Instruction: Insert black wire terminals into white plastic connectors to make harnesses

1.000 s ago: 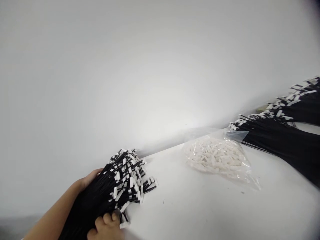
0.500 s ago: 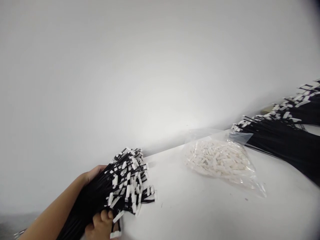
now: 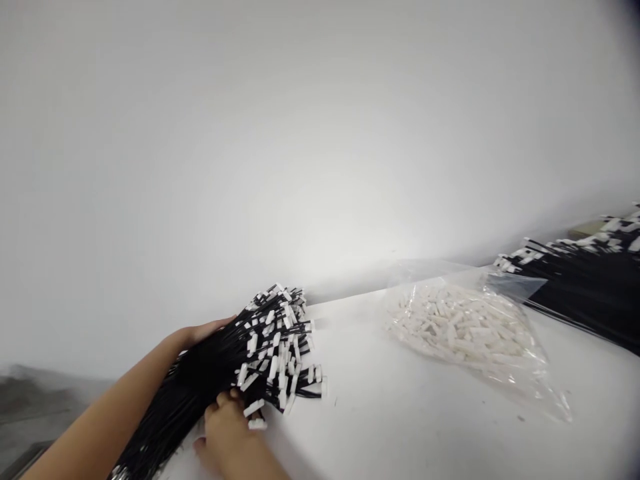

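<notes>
A thick bundle of black wires (image 3: 205,370) with white connectors at its ends lies slanted over the left part of the white table. My left hand (image 3: 207,328) is wrapped around its far side, the fingertips hidden behind the wires. On the near side, my right hand (image 3: 227,427) grips the bundle's edge just below the connectors, fingers curled against the wires and thumb lower down. The white connectors (image 3: 280,353) fan out to the right of both hands, several hanging loose near my right fingers.
A clear plastic bag (image 3: 465,327) full of small white pieces rests on the table (image 3: 380,413) to the right. Beyond it lies another heap of black wires (image 3: 590,287) with white ends, against the pale wall (image 3: 320,147). Blurred grey items (image 3: 35,407) appear at far left.
The view has shifted, so the bag and far wires sit further right. My right hand has moved up along the bundle's near edge, with more of its forearm showing.
</notes>
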A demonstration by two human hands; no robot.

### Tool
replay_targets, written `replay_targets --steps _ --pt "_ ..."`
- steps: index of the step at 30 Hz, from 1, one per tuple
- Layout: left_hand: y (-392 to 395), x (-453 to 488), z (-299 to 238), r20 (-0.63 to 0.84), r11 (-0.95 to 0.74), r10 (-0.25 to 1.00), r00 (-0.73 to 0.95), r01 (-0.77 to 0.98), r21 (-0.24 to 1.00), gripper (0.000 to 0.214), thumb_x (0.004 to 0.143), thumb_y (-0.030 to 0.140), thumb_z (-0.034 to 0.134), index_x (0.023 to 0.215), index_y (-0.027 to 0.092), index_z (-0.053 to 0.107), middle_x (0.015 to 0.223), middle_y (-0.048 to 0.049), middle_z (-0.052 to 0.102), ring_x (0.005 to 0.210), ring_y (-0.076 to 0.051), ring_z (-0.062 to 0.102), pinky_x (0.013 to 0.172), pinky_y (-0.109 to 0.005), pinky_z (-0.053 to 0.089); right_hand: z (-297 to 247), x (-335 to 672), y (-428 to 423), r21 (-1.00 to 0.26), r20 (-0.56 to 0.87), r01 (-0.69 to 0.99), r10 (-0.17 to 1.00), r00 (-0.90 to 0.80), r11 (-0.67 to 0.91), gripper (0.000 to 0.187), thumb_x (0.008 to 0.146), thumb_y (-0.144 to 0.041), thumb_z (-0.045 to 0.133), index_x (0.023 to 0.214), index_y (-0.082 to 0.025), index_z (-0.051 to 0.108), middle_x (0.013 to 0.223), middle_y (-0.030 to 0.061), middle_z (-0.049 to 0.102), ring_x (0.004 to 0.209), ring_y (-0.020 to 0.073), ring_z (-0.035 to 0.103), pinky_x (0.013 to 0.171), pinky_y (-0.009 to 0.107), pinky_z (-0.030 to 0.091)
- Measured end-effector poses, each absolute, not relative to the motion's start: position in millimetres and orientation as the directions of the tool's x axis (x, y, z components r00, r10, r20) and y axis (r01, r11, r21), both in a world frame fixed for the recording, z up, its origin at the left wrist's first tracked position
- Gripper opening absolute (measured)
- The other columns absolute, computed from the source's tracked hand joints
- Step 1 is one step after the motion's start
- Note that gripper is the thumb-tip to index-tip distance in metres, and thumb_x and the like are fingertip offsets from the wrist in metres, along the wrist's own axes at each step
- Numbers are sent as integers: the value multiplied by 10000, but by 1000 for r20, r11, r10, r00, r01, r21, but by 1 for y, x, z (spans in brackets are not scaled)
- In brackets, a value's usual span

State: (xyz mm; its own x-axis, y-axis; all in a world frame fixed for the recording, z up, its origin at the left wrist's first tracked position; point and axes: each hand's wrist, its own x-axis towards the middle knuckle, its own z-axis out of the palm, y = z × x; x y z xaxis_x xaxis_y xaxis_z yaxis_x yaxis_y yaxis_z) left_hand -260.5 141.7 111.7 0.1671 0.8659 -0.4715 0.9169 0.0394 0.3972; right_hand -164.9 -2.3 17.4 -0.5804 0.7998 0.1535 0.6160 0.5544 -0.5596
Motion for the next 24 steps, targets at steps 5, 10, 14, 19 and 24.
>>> replay_targets --steps 5,10,14,19,24 --pt "132 -271 103 -570 208 809 143 838 505 778 616 777 209 790 188 687 921 -117 679 846 -331 598 697 -423 473 -2 -135 0 -685 206 505 804 -557 525 406 757 -319 511 1134 -172 550 1214 116 500 1056 271 509 852 424 451" --pt "128 -276 129 -353 87 930 105 868 489 729 681 722 257 967 170 637 1033 -107 636 1022 -312 522 897 -399 382 -2 -114 0 -794 187 412 824 -535 447 434 705 -440 541 1116 -301 549 1230 27 500 1117 266 480 928 444 394" --pt "114 -264 142 -210 -85 953 220 855 511 598 737 632 346 1170 254 513 1275 -33 495 1179 -252 410 988 -347 302 2 -108 3 -852 166 339 821 -546 398 460 687 -506 544 1108 -319 547 1151 7 567 1008 239 561 867 404 445" --pt "95 -240 132 -83 -305 919 385 830 466 687 685 537 540 1268 197 416 1343 -72 416 1186 -253 412 996 -324 318 1 -105 8 -872 214 249 785 -581 422 404 750 -467 504 1106 -277 536 1141 -14 582 967 140 587 815 242 465" --pt "88 -228 128 69 -339 937 344 839 426 690 668 538 559 1258 209 421 1333 -82 421 1171 -263 430 962 -372 366 11 -109 -11 -785 203 347 743 -637 513 435 678 -422 588 1077 -250 572 1114 37 602 985 203 580 809 315 464"
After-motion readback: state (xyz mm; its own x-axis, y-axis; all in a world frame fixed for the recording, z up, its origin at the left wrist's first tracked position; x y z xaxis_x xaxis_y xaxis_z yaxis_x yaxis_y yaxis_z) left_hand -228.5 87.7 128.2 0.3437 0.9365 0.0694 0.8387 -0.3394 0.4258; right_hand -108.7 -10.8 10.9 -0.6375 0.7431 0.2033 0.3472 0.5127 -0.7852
